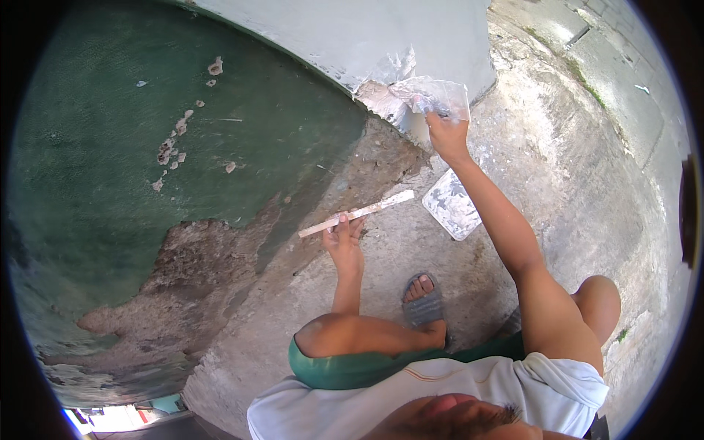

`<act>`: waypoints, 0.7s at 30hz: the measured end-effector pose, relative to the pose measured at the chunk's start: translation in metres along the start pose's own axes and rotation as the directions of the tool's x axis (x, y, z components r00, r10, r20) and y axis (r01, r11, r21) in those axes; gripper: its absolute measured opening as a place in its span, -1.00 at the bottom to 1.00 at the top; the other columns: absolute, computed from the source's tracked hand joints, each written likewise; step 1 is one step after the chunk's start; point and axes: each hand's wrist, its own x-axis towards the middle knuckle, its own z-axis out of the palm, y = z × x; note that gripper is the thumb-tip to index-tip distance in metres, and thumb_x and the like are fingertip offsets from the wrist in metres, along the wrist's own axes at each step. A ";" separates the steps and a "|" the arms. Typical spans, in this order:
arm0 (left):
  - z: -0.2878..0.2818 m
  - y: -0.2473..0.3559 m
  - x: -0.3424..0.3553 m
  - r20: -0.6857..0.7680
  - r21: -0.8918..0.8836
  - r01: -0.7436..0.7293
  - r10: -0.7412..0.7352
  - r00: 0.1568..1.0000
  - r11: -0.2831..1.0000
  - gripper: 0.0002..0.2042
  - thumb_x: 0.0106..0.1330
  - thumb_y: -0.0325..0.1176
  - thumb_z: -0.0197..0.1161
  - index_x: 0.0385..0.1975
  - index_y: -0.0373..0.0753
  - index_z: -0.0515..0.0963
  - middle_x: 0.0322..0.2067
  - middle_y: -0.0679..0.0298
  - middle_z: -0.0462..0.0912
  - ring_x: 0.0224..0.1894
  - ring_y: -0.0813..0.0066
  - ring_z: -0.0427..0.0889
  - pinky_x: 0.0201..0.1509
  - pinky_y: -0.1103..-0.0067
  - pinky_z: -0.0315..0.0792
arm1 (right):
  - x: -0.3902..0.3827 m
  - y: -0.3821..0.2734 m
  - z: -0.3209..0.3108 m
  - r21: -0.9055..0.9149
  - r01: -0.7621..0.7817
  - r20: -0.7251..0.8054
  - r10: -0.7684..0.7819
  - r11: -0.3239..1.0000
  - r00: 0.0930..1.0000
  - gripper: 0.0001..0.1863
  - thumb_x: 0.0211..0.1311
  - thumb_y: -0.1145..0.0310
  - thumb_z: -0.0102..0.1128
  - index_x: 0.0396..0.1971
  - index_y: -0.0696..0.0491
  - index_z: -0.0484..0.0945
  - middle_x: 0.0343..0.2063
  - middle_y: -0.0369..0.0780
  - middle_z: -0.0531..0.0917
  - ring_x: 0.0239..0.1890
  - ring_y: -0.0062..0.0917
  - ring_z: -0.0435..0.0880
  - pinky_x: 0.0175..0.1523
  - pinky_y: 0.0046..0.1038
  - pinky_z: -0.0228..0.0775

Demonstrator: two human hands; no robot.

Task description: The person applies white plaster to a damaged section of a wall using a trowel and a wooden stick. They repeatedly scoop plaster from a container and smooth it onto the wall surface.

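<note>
My left hand (343,240) is closed around a flat wooden stick (352,220), its far end coated in white paste. Farther out, my right hand (449,138) grips the near edge of a clear plastic tub (444,94) smeared with white. The tub is tilted beside the damaged lower edge of a pale grey wall (433,37), where white paste shows; I cannot tell whether they touch. Below my right hand, a white square lid (453,204) covered in white smears lies on the concrete, partly behind my forearm.
A dark green wall (220,161) on the left has chipped spots and a large bare, peeled patch (198,264). Rough concrete ground (557,176) extends to the right. My sandalled foot (423,302) rests close to the lid.
</note>
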 end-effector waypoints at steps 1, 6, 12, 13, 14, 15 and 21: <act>0.000 0.000 0.001 0.011 0.003 0.001 -0.001 1.000 1.000 -0.82 0.37 -0.42 0.15 -0.13 -0.33 0.37 -0.14 0.07 0.57 -0.15 0.20 0.66 0.02 0.30 0.57 | -0.001 0.000 0.001 0.045 0.011 -0.063 -0.008 0.999 0.998 -0.86 0.16 0.45 0.24 -0.30 0.18 0.58 -0.53 -0.35 0.56 -0.51 -0.72 0.47 -0.42 -0.62 0.30; -0.003 0.001 0.000 0.004 -0.009 -0.021 0.021 1.000 1.000 -0.83 0.37 -0.43 0.14 -0.13 -0.33 0.37 -0.15 0.05 0.58 -0.15 0.22 0.66 0.02 0.31 0.58 | 0.009 0.007 -0.011 0.054 -0.089 -0.101 0.094 0.995 0.990 -0.89 0.17 0.46 0.22 -0.36 0.18 0.55 -0.52 -0.34 0.55 -0.50 -0.71 0.48 -0.42 -0.62 0.30; 0.000 0.000 -0.002 -0.006 0.043 0.032 -0.032 0.999 0.999 -0.83 0.38 -0.41 0.14 -0.13 -0.31 0.38 -0.15 0.04 0.58 -0.13 0.20 0.66 0.01 0.31 0.58 | 0.004 0.018 -0.012 0.111 -0.130 -0.090 0.141 0.985 0.986 -0.84 0.20 0.44 0.21 -0.27 0.18 0.51 -0.48 -0.31 0.56 -0.46 -0.69 0.49 -0.38 -0.57 0.33; 0.001 0.000 -0.002 0.001 0.041 0.025 -0.025 1.000 0.999 -0.83 0.37 -0.41 0.14 -0.13 -0.31 0.38 -0.15 0.04 0.58 -0.13 0.20 0.66 0.01 0.31 0.58 | 0.003 0.018 -0.011 0.137 -0.151 -0.119 0.168 0.979 0.979 -0.84 0.18 0.44 0.20 -0.28 0.20 0.51 -0.48 -0.31 0.57 -0.47 -0.69 0.50 -0.38 -0.57 0.33; 0.002 0.000 -0.002 -0.012 0.036 0.024 -0.023 1.000 0.999 -0.82 0.37 -0.41 0.15 -0.13 -0.31 0.38 -0.15 0.04 0.58 -0.13 0.19 0.66 0.01 0.31 0.58 | 0.001 0.018 -0.010 0.193 -0.098 -0.195 0.136 0.976 0.971 -0.84 0.16 0.45 0.19 -0.30 0.22 0.52 -0.49 -0.30 0.57 -0.47 -0.69 0.51 -0.39 -0.58 0.34; 0.002 -0.001 -0.002 -0.013 0.026 0.011 -0.011 1.000 1.000 -0.82 0.37 -0.40 0.15 -0.14 -0.31 0.38 -0.15 0.04 0.58 -0.13 0.18 0.66 0.01 0.31 0.58 | -0.001 0.019 -0.009 0.155 -0.168 -0.123 0.188 0.973 0.974 -0.84 0.16 0.46 0.19 -0.30 0.21 0.52 -0.49 -0.30 0.57 -0.48 -0.69 0.51 -0.39 -0.57 0.34; -0.006 -0.003 -0.002 -0.006 0.021 0.016 -0.015 1.000 1.000 -0.77 0.36 -0.39 0.17 -0.11 -0.32 0.35 -0.16 0.02 0.57 -0.12 0.13 0.65 0.03 0.26 0.56 | -0.015 0.035 -0.010 0.129 -0.236 -0.049 0.244 0.963 0.969 -0.82 0.18 0.42 0.19 -0.32 0.22 0.52 -0.52 -0.28 0.57 -0.51 -0.66 0.51 -0.41 -0.55 0.35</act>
